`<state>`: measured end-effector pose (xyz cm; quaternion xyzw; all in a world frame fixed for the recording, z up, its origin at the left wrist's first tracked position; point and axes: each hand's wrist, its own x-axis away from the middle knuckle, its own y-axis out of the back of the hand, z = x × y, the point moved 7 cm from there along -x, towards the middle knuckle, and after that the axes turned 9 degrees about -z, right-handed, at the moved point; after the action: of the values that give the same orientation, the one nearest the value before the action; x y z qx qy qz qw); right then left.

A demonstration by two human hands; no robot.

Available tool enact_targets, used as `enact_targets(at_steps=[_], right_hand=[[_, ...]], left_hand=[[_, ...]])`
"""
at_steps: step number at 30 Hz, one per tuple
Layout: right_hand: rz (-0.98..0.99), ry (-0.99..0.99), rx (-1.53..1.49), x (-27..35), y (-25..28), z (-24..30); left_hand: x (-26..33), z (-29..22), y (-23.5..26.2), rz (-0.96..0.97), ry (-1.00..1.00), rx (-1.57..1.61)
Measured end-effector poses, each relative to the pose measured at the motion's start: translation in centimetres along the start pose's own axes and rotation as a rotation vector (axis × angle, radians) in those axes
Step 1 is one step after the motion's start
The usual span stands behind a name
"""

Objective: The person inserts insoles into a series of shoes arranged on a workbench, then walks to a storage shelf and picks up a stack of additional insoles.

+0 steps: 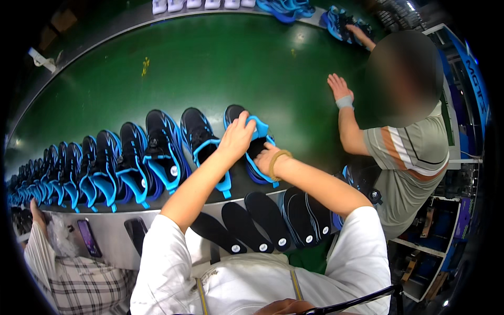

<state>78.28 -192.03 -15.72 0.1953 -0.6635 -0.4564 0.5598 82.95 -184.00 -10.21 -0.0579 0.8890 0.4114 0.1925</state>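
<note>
Both hands held the black-and-blue sneaker point(247, 144) near the green table's point(210, 68) front edge: left hand point(239, 135) fingers gripped its tongue, right hand point(268, 157) fingers inside the opening; its long axis pointed away.

Shoe factory, assembly-line station; wide green conveyor belt point(210, 63) curving across the view, bearing a long row of identical black-and-blue sports shoes point(131, 163) set side by side along its near edge; further white shoes point(205, 4) and blue shoes point(286, 8) at the far edge; black insoles point(262, 220) laid out in a fan on the grey ledge point(113, 223) beside the belt; several seated workers close together, one co-worker point(409, 152) reaching onto the belt; metal racking point(462, 105) at right.
</note>
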Motion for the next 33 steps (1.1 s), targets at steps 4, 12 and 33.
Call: enact_targets(at_steps=[4,12,33], right_hand=[[0.206,-0.109,-0.399,2.4,1.8,1.0],[-1.219,-0.323,-0.518,10.5,1.6,2.0],[-0.117,-0.419,-0.331,0.6,1.2,0.4]], left_hand=[[0.3,-0.4,-0.3,0.236,0.025,-0.068],[-0.8,0.5,-0.4,0.443,0.103,0.002],[1.7,-2.0,-3.3,0.383,-0.59,-0.753]])
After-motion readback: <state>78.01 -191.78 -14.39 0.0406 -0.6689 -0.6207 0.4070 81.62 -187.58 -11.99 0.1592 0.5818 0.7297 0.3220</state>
